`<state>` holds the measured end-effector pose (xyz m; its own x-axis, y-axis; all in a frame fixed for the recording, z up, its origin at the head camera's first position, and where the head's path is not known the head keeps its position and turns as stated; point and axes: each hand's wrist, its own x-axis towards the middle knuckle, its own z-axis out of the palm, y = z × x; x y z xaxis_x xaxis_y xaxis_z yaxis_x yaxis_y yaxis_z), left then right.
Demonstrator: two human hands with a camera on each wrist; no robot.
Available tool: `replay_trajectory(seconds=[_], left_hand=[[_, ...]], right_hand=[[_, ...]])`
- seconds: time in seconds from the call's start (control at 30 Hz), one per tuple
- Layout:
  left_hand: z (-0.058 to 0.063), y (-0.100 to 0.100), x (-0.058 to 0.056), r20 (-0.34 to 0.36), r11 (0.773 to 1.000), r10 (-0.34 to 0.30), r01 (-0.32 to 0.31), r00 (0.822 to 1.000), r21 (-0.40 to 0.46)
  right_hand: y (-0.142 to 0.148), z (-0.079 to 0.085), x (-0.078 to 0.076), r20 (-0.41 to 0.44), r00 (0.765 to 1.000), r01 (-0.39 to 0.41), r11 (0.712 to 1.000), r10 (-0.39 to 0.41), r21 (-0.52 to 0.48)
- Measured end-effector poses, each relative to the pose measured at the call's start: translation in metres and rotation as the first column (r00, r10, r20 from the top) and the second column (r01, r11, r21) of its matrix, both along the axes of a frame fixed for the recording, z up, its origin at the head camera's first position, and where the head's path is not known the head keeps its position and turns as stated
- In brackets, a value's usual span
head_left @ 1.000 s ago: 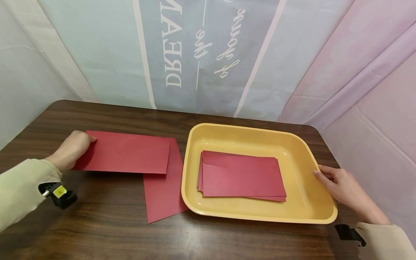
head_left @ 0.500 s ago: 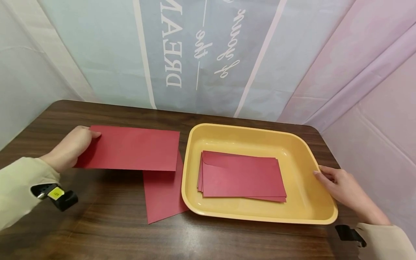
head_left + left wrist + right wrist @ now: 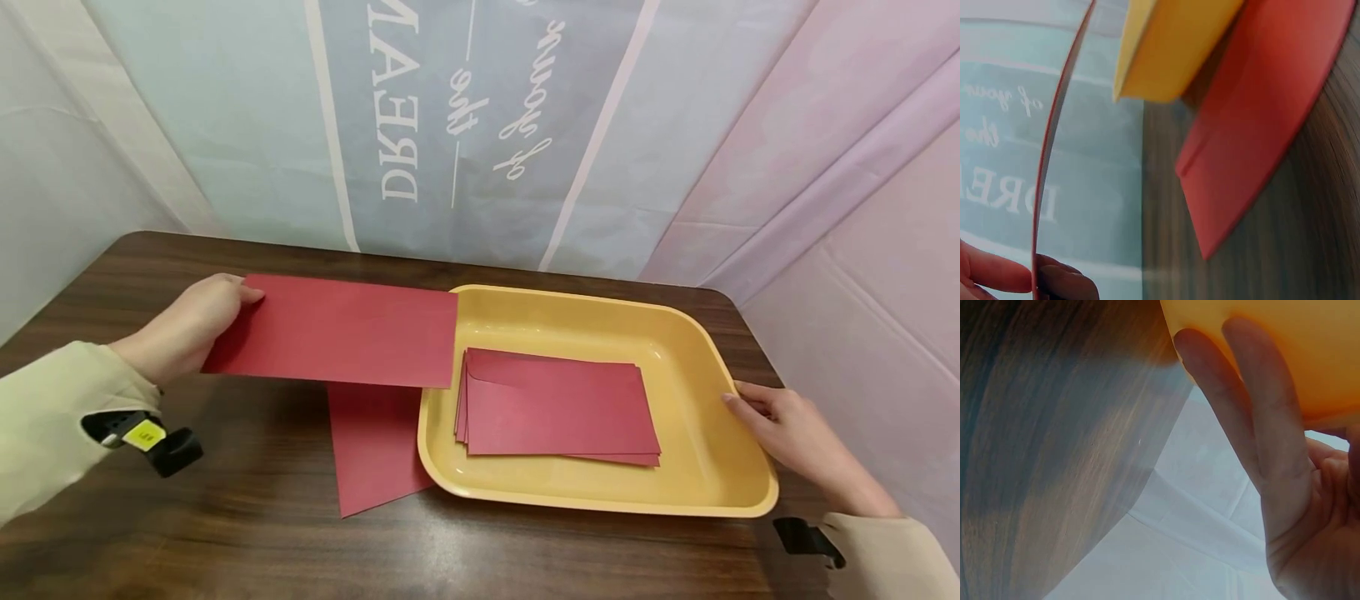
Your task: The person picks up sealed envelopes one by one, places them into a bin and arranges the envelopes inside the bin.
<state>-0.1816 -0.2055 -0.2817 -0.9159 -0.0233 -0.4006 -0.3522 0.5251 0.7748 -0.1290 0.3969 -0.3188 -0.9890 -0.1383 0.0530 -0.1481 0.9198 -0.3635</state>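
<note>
My left hand [image 3: 202,318] pinches a red envelope [image 3: 345,333] by its left end, thumb on top. The envelope is raised off the table, and its right end overlaps the left rim of a yellow tray [image 3: 600,500] in the head view. The left wrist view shows this envelope [image 3: 1054,125] edge-on between thumb and fingers. On the table below lies another red envelope [image 3: 375,450], partly hidden by the raised one and reaching the tray's left side. My right hand [image 3: 787,429] grips the tray's right rim, thumb inside and fingers against the outer wall. Inside the tray rests a stack of red envelopes [image 3: 562,404].
The dark wooden table [image 3: 262,533] has rounded far corners. A pale printed cloth [image 3: 480,167] with mirrored lettering hangs behind it, and a pinkish cloth [image 3: 862,233] hangs at the right. Black straps [image 3: 172,450] sit on both wrists.
My left hand has lifted its envelope higher and carried it rightward, from over the loose envelope to the tray's left rim. The right hand and the tray stay where they were.
</note>
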Motion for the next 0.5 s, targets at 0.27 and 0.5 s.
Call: replay_trajectory(seconds=[0.27, 0.5], left_hand=[[0.006, 0.046, 0.006, -0.014, 0.995, -0.005, 0.006, 1.000, 0.098], [0.010, 0.087, 0.018, -0.024, 0.982, -0.073, 0.076, 0.997, 0.172]], right_hand=[[0.000, 0.000, 0.000, 0.019, 1.000, -0.008, 1.000, 0.008, 0.000], [-0.003, 0.004, 0.000, 0.041, 0.999, -0.017, 1.000, 0.017, 0.006]])
